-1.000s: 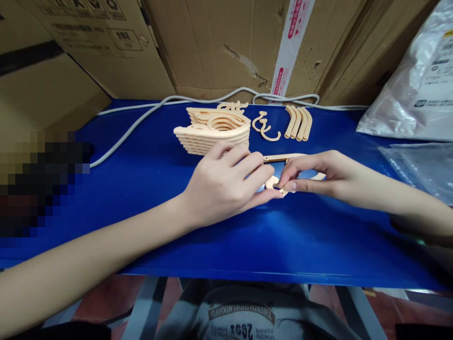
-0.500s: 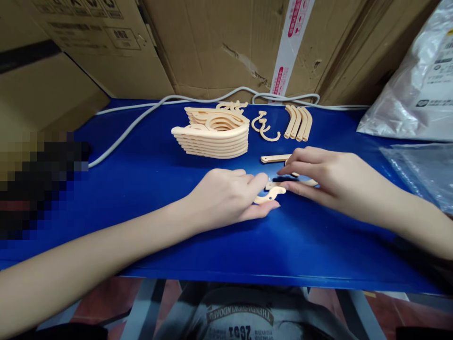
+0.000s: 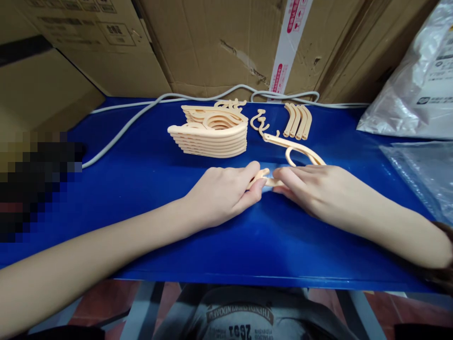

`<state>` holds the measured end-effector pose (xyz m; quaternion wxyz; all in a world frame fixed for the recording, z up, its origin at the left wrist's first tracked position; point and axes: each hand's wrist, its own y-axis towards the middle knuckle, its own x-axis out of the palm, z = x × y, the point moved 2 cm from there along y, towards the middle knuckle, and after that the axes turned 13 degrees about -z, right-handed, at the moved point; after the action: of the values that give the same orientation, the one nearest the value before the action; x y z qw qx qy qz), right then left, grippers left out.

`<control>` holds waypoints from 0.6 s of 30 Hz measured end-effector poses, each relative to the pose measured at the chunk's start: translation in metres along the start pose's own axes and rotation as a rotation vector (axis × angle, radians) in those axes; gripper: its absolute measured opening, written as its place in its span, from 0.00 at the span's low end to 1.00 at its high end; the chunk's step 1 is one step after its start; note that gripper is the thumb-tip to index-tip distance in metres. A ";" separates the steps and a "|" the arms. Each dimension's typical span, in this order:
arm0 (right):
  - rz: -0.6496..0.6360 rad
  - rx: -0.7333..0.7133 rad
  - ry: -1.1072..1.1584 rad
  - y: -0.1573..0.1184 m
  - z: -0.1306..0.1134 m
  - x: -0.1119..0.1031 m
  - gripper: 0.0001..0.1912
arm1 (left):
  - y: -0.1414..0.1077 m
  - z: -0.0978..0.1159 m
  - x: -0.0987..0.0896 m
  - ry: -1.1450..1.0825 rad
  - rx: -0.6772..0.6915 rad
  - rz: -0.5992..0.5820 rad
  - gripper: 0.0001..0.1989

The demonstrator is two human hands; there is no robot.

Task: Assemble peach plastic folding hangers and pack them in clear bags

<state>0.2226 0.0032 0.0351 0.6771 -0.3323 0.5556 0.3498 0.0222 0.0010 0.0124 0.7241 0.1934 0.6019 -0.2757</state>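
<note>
Between the thumb and fingers of my left hand [image 3: 223,194] is a cream plastic hanger hook [image 3: 261,174], mostly covered by the fingers. Close by on the right, my right hand [image 3: 316,190] pinches a cream hanger arm [image 3: 272,182], of which only the end shows. The hook and that end meet or overlap; whether they are joined I cannot tell. Just beyond my right hand lies another hanger piece [image 3: 300,148] with a curved arm and a ring. Behind my hands stands a neat stack of cream hanger pieces [image 3: 212,139].
Loose hooks [image 3: 260,123] and a row of short curved arms [image 3: 297,122] lie toward the back of the blue table [image 3: 219,250]. A white cable [image 3: 134,122] runs along the cardboard boxes [image 3: 212,42]. Plastic bags [image 3: 406,94] sit at the right.
My right hand has closed around the arm piece, and the hook is turned up against its end. The hanger piece behind now shows more fully, its left end angled upward.
</note>
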 end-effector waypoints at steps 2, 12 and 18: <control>-0.028 0.011 -0.024 -0.001 0.001 0.003 0.20 | 0.000 -0.001 0.000 -0.017 -0.004 -0.015 0.15; -0.033 0.078 -0.095 0.000 0.004 0.005 0.24 | 0.002 -0.005 -0.001 -0.014 -0.035 0.007 0.16; 0.018 0.171 -0.019 -0.004 0.011 -0.002 0.25 | 0.001 -0.009 0.000 -0.233 0.059 0.106 0.17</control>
<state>0.2316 0.0104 0.0390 0.7052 -0.2652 0.5798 0.3103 0.0157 0.0076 0.0109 0.7966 0.2129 0.4943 -0.2753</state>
